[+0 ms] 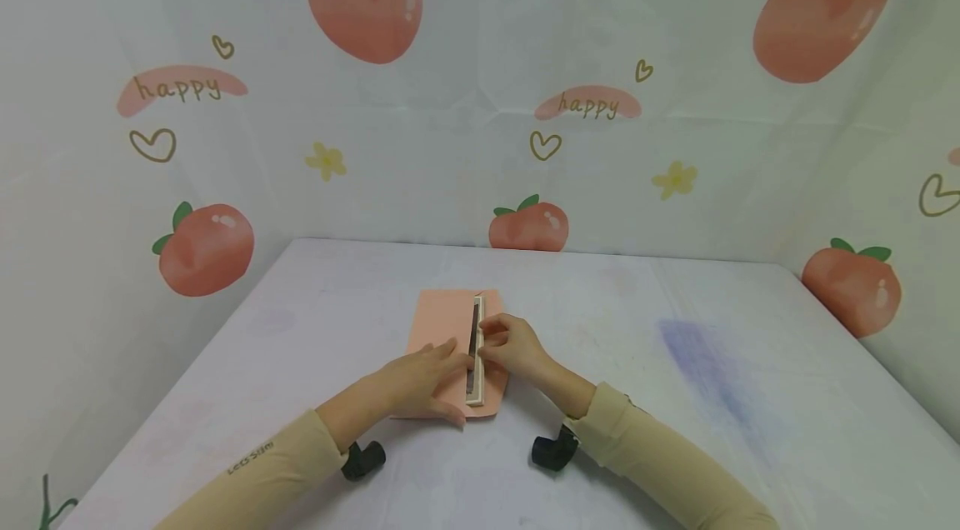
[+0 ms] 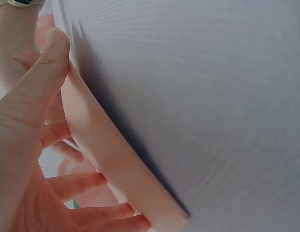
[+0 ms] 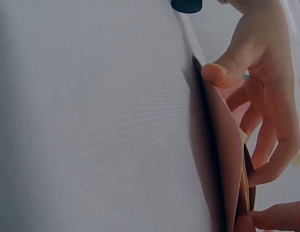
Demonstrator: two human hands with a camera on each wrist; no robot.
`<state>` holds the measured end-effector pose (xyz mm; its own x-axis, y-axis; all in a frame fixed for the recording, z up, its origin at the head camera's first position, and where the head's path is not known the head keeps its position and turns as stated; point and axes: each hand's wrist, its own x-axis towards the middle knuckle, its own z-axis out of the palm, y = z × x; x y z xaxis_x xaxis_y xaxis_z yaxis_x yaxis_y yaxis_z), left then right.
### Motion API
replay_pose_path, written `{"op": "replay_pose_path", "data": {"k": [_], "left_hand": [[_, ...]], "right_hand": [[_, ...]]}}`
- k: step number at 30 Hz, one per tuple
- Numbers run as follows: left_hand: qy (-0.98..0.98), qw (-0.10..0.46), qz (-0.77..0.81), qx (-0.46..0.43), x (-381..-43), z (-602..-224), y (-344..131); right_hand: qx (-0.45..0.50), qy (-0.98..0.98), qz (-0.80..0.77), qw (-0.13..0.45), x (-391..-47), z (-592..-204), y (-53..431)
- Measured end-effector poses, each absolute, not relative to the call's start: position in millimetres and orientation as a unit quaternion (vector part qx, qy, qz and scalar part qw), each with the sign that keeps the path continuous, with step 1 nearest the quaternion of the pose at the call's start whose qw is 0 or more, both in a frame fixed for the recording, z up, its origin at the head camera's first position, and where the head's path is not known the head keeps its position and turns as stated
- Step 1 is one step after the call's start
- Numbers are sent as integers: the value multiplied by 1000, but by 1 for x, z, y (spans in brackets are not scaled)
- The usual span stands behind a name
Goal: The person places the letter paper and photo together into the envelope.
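A flat pink packet (image 1: 442,313), like folded card, lies on the table with its long sides running away from me. Along its right part runs a narrow cream strip (image 1: 476,398) with a dark middle. My left hand (image 1: 425,373) rests on the packet's near left part, fingers spread, one fingertip at the strip and the thumb at the near edge. From the right, my right hand (image 1: 517,349) pinches the strip's edge between thumb and finger. In the right wrist view, a dark brown flap (image 3: 252,191) stands beside the cream edge; most of the right hand is out of that view.
A white cloth covers the table (image 1: 600,305), with a faint purple patch (image 1: 705,372) at right. Black wrist cameras (image 1: 555,451) hang under both cuffs. Behind the table stands a pale backdrop (image 1: 465,155) printed with red fruit, hearts and flowers.
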<state>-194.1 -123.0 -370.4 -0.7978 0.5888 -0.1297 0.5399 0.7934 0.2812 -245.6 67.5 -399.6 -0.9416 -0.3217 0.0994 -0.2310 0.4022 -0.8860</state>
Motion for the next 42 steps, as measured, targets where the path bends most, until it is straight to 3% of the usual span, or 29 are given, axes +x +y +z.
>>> {"op": "replay_pose_path", "data": {"k": [42], "left_hand": [[941, 106, 119, 298, -194, -370, -123]], "right_hand": [[-140, 832, -532, 75, -243, -395, 60]]}}
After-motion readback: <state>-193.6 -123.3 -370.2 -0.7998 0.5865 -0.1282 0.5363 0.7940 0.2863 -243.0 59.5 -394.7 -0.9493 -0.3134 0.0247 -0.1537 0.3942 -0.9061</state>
